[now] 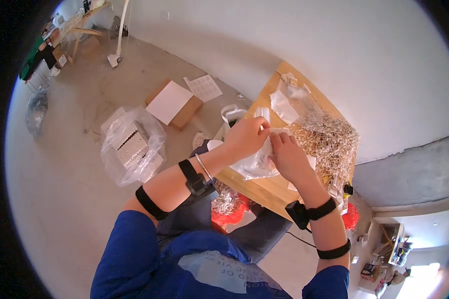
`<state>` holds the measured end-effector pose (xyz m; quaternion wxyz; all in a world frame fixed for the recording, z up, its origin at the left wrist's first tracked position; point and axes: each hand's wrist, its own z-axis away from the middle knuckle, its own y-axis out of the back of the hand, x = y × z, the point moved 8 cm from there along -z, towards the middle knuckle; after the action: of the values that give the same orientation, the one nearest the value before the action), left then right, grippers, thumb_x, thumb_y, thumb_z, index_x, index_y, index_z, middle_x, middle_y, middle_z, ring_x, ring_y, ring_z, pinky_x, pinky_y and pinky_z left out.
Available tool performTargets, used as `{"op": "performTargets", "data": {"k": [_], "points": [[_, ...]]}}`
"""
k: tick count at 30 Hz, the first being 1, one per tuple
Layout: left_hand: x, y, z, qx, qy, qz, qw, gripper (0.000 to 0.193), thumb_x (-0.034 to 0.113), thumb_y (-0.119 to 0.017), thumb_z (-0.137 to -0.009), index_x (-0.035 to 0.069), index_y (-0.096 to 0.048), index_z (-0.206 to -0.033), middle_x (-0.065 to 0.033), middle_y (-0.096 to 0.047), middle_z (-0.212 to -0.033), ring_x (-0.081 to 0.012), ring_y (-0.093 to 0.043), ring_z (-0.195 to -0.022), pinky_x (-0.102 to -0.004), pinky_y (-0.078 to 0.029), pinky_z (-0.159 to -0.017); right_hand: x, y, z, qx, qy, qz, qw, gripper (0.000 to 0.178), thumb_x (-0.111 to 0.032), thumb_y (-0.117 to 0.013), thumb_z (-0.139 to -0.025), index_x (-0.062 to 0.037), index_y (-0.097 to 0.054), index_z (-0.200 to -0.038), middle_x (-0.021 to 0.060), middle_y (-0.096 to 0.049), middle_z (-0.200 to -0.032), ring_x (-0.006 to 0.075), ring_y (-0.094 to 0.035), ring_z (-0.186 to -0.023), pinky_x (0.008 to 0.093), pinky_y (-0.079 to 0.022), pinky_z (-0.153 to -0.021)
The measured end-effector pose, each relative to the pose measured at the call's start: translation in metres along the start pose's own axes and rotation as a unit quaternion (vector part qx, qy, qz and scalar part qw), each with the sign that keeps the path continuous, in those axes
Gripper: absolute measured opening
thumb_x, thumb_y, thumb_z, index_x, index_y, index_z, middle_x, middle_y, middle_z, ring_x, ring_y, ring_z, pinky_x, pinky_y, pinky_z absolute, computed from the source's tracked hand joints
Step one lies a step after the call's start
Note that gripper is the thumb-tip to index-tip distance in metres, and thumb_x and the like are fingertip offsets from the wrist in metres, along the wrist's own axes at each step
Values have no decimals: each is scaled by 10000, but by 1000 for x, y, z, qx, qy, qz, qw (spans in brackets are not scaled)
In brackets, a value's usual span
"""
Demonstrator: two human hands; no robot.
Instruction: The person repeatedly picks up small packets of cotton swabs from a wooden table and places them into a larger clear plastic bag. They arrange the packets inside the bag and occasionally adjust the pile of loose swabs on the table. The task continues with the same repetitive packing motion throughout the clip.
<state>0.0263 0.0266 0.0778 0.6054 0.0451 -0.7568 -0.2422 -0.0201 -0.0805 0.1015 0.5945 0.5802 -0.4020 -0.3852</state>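
A clear plastic bag point(256, 165) lies over the near left part of the wooden table point(264, 193), with both my hands at its upper edge. My left hand point(245, 137) has its thumb and fingers pinched together on the bag's edge. Close beside it, my right hand point(289, 158) curls its fingers onto the same edge. The bag's contents are too blurred to name. Just right of my right hand spreads a large heap of small shiny metal-looking pieces point(332, 144). Behind my hands lie more clear plastic bags point(284, 107).
A red bag of shiny pieces point(228, 215) sits below the table edge by my legs. On the floor at left are a clear sack of white blocks point(132, 144) and a cardboard box point(187, 112) under a white sheet point(169, 101). A wall point(344, 55) stands behind the table.
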Motion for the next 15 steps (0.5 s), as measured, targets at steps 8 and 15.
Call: {"op": "performTargets", "data": {"k": [8,15], "points": [[2,0,1,2,-35,-30,999,219,215,-588,-865,45,-625,-998,-141,-674,-776,-306,-651,-721,-409,-496,-649,5,-1,-6,26,-47,13,998,319,-115,-618,-788,-28,-518,-1078,123,-582,-1033,325,-580,-1021,399,-517,-829],[8,3,1,-21,-18,-76,997,215,215,-598,-857,71,-615,-1016,-140,-675,-773,-305,-650,-685,-417,-492,-630,8,19,18,-31,-34,-154,987,432,-57,-709,-706,-15,-567,-1112,149,-606,-1096,352,-565,-1037,416,-458,-904]]}}
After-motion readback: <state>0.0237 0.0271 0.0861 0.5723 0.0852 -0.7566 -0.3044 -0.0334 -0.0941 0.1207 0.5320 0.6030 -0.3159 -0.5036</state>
